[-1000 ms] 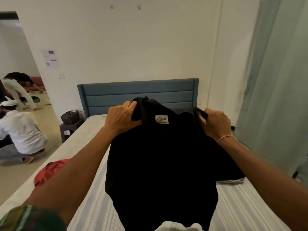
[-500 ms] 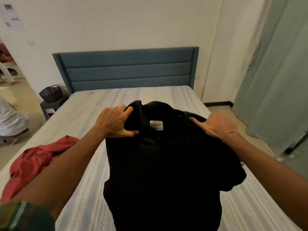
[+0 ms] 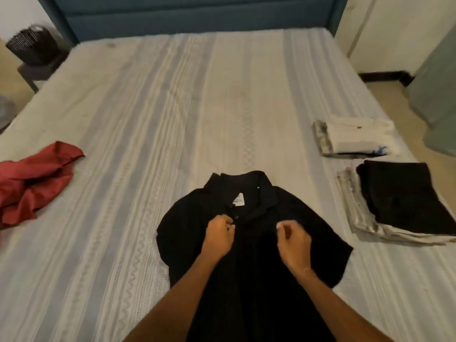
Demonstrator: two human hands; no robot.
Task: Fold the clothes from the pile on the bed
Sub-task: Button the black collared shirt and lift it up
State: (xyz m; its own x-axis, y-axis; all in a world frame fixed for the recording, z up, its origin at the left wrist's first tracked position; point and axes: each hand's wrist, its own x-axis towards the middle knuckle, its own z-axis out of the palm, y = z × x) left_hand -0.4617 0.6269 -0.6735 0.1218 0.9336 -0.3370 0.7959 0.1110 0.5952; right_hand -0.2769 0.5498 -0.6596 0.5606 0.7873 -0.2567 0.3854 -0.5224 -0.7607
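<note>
A black polo shirt (image 3: 256, 262) lies front up on the bed (image 3: 153, 124), collar pointing to the headboard and a white label showing inside the neck. My left hand (image 3: 218, 233) has curled fingers and pinches the shirt's front at the button placket. My right hand (image 3: 293, 240) is a little to the right on the chest, fingers curled with the thumb against them, pinching the black cloth. The shirt's lower part is hidden under my forearms.
A crumpled red garment (image 3: 32, 186) lies at the bed's left edge. On the right side sit two folded stacks, a white-topped stack (image 3: 355, 139) and a black-topped stack (image 3: 404, 206). A dark basket (image 3: 32, 45) stands on a stool beside the blue headboard (image 3: 192, 16).
The shirt, held up by its shoulders before, now lies flat on the bed. Both hands have left the shoulders and moved to the chest by the placket. My view has tipped down.
</note>
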